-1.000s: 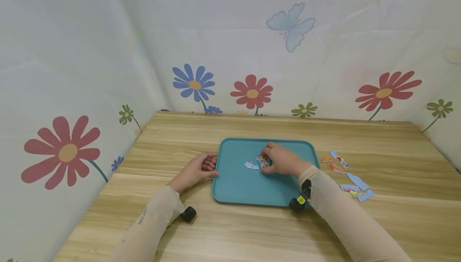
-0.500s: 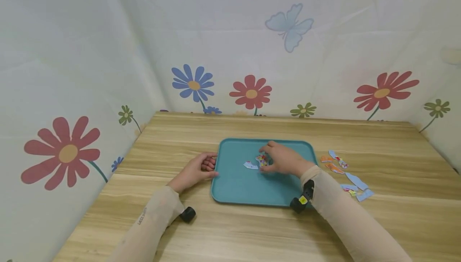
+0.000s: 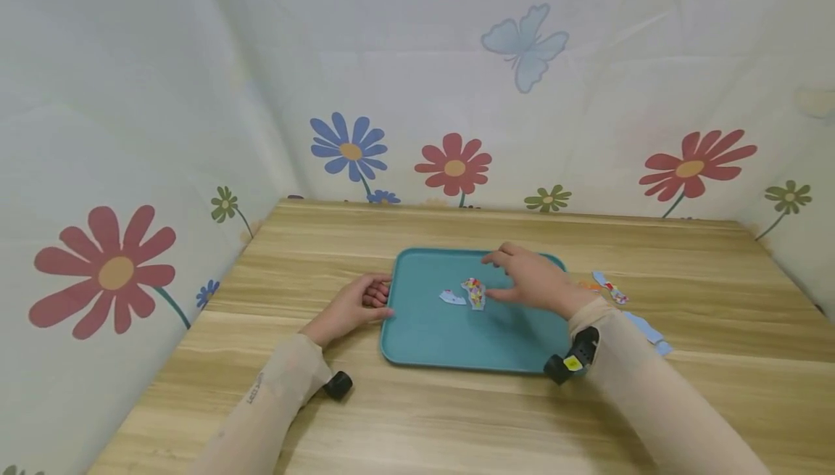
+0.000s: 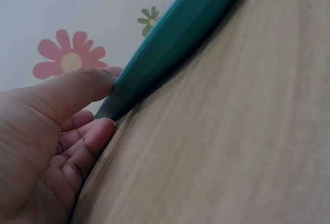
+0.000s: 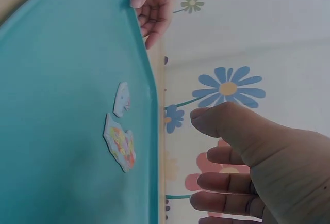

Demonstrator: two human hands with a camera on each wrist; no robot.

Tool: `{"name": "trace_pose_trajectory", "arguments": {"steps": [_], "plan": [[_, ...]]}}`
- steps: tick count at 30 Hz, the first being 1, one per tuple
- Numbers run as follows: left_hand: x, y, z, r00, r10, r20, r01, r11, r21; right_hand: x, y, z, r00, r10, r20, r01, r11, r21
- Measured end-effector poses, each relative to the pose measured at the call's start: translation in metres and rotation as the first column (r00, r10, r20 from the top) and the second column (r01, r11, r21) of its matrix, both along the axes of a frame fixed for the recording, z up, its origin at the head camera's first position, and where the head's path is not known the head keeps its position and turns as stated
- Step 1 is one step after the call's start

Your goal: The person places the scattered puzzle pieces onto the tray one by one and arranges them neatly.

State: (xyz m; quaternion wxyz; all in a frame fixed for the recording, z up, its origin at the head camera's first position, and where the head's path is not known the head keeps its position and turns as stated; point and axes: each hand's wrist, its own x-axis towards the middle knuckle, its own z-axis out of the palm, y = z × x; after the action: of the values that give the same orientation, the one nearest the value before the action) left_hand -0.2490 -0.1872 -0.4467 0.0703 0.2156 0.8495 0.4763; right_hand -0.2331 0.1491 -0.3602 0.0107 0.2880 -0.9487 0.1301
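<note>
A teal tray (image 3: 424, 341) lies on the wooden table. On it are two flat puzzle pieces: a pale blue one (image 3: 453, 297) and, just to its right, a colourful patterned one (image 3: 475, 294). In the right wrist view a narrow gap shows between the patterned piece (image 5: 118, 142) and the pale one (image 5: 121, 100). My left hand (image 3: 352, 307) holds the tray's left edge, thumb at the rim and curled fingers against its side, as the left wrist view shows. Holding nothing, my right hand (image 3: 533, 279) hovers above the tray's right half, thumb and fingers spread apart.
Right of the tray more loose pieces lie on the table: a blue and red one (image 3: 610, 288), an orange one (image 3: 589, 286) and pale blue ones (image 3: 642, 326), partly hidden by the right arm. A flower-printed cloth (image 3: 391, 62) hangs behind the table.
My right hand has let go of the patterned piece and moved up and to the right, its fingers opening wider. The left hand still holds the tray's edge.
</note>
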Motion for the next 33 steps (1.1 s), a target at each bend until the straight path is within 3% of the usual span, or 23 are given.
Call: {"name": "trace_pose_trajectory", "arguments": {"steps": [10,19,27,28,33], "plan": [[0.000,0.002,-0.003,1.000,-0.014,0.003,0.014,1.000,0.009,0.009,0.014,0.003,0.994,-0.001,-0.110,-0.003,0.999,-0.040],[0.000,0.002,-0.003,1.000,-0.009,0.000,0.009,1.000,0.006,0.021,0.030,0.014,0.993,-0.042,-0.111,0.038,0.998,-0.041],[0.001,0.001,0.003,1.000,-0.008,-0.002,0.008,1.000,-0.001,0.027,0.043,0.018,0.990,-0.038,-0.132,0.028,0.997,-0.077],[-0.002,-0.001,-0.002,1.000,-0.009,-0.008,0.009,1.000,-0.002,0.028,0.044,0.018,0.990,-0.036,-0.135,0.026,0.997,-0.077],[-0.005,-0.002,-0.004,1.000,-0.002,-0.011,0.002,1.000,0.001,0.032,0.053,0.021,0.987,-0.027,-0.157,0.014,0.996,-0.083]]}}
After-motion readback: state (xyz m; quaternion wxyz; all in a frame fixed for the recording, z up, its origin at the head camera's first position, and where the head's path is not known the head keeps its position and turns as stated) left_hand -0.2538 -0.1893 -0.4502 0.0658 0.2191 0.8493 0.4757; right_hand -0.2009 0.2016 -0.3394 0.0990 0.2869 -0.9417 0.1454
